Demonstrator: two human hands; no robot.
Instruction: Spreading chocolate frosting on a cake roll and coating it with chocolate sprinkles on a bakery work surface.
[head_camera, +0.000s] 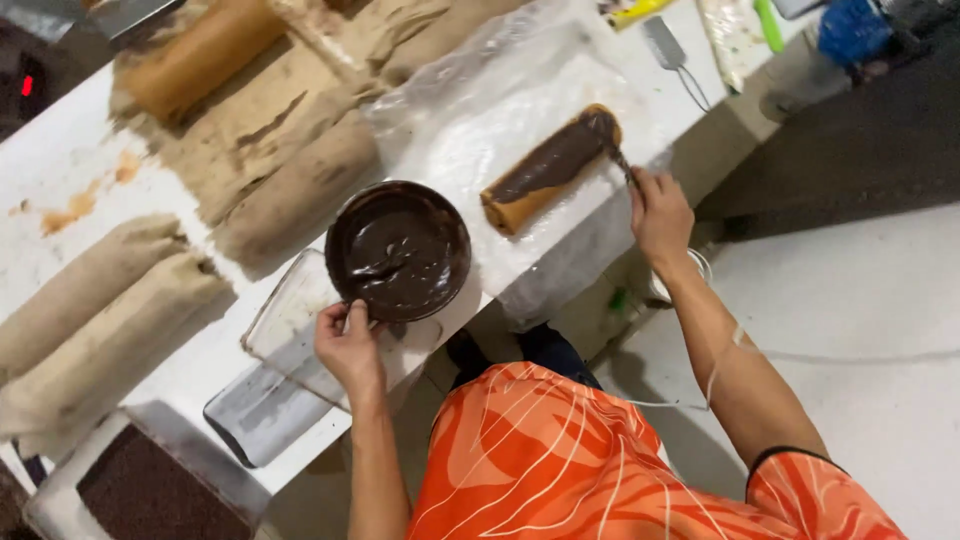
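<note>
Head view looks down on a white tabletop (60, 160) where a person spreads dark chocolate icing over a cake roll (550, 168). The left hand (348, 345) has its fingers closed on the near rim of a round bowl (398, 250) of glossy, thick icing, which sits on a clear tray (290, 320). The right hand (660, 212) has its fingers clenched around the handle of a thin spreading tool (618, 160), whose tip touches the far end of the roll.

That roll lies on a sheet of clear plastic wrap (480, 110). Its top and far end are coated in smooth brown icing; the near end and lower side remain bare golden sponge, so the coating looks roughly half done. Several other rolls wrapped in brown paper (110, 300) lie to the left, soft and cylindrical, and appear not yet iced. A metal spatula (668, 50) rests further back, well apart from both hands.
</note>
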